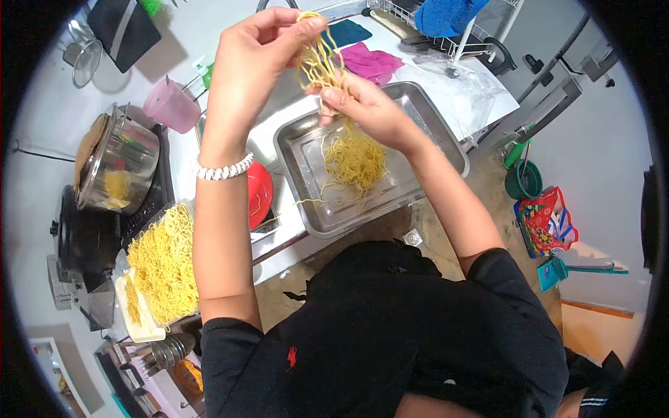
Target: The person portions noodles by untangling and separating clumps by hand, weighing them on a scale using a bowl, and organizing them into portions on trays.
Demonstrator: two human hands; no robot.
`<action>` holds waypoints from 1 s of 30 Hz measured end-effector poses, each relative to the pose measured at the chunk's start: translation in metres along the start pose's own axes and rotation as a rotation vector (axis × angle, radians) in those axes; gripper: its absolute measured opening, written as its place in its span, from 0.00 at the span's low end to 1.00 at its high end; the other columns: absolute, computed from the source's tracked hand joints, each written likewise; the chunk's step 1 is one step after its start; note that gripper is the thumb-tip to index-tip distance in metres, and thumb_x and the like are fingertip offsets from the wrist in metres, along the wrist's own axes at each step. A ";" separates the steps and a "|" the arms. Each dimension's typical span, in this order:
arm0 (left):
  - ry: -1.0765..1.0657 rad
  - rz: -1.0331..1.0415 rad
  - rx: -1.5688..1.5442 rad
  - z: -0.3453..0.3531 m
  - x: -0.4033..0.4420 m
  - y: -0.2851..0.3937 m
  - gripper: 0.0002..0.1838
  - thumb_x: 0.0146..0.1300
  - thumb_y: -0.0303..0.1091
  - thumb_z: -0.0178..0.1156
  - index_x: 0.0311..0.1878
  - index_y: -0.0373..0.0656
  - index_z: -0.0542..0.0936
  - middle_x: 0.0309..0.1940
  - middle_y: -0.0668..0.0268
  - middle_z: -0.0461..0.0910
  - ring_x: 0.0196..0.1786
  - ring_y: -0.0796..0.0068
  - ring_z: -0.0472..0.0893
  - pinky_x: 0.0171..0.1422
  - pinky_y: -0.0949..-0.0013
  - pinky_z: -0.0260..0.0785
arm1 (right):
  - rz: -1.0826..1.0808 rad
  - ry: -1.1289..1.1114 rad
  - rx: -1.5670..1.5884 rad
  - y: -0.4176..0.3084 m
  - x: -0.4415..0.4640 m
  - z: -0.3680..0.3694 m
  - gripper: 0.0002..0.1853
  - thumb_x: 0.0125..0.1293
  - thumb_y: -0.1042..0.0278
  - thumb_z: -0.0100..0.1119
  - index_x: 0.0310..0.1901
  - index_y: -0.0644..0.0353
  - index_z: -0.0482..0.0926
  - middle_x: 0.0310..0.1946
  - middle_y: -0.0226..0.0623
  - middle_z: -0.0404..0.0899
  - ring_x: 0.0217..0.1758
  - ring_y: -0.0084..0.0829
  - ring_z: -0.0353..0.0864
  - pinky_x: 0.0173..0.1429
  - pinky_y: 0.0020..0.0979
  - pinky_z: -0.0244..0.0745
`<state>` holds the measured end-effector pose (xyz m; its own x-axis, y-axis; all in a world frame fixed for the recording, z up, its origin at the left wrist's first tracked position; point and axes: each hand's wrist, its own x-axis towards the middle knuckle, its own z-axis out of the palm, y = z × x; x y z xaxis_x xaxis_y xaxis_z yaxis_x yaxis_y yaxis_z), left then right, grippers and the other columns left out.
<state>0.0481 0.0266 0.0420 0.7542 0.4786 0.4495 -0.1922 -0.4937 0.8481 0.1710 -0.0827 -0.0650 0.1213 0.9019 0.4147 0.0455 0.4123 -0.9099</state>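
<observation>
One bundle of yellow noodles (320, 64) hangs above a metal tray (401, 181); the left hand (275, 43) pinches its top between thumb and fingers, and the right hand (366, 106) pinches it lower down. A loose noodle pile (354, 164) lies in the tray beneath. To the left, a red plate (259, 195) sits partly behind the left forearm, beside which rises a larger noodle heap (164, 261). Farther off stand a pink cup (173, 104) and a steel pot (143, 148), its contents hard to make out. Beyond the tray, a magenta cloth (371, 64) and crumpled clear plastic (463, 90) lie on the white surface (390, 36). A blue cloth (449, 15) is cut off at the top. The right forearm crosses the tray's rim; whether the strands below the right hand join the pile is unclear.
</observation>
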 end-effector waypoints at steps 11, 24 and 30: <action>0.331 0.003 -0.280 -0.023 0.001 -0.025 0.13 0.65 0.30 0.62 0.44 0.27 0.81 0.35 0.62 0.82 0.35 0.79 0.80 0.45 0.77 0.76 | 0.146 0.246 -0.400 0.052 -0.038 -0.005 0.16 0.74 0.58 0.46 0.44 0.65 0.73 0.31 0.36 0.73 0.37 0.31 0.72 0.45 0.33 0.69; 0.258 0.078 -0.108 -0.096 -0.082 0.036 0.12 0.65 0.26 0.58 0.47 0.25 0.79 0.43 0.55 0.81 0.44 0.71 0.82 0.52 0.72 0.75 | 0.000 -0.168 -0.922 0.035 -0.035 0.056 0.16 0.50 0.68 0.67 0.42 0.63 0.79 0.45 0.45 0.72 0.53 0.48 0.71 0.57 0.44 0.68; 0.409 0.184 0.084 -0.139 -0.161 0.073 0.13 0.65 0.23 0.54 0.49 0.24 0.76 0.49 0.49 0.78 0.45 0.67 0.83 0.52 0.69 0.78 | -0.100 -0.257 -1.131 0.100 -0.051 0.126 0.07 0.51 0.69 0.65 0.28 0.63 0.79 0.34 0.43 0.71 0.48 0.43 0.71 0.51 0.43 0.67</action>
<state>-0.1742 0.0147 0.0703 0.3990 0.6167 0.6786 -0.2357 -0.6462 0.7259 0.0447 -0.0715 -0.1759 -0.1319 0.9250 0.3564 0.9181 0.2495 -0.3080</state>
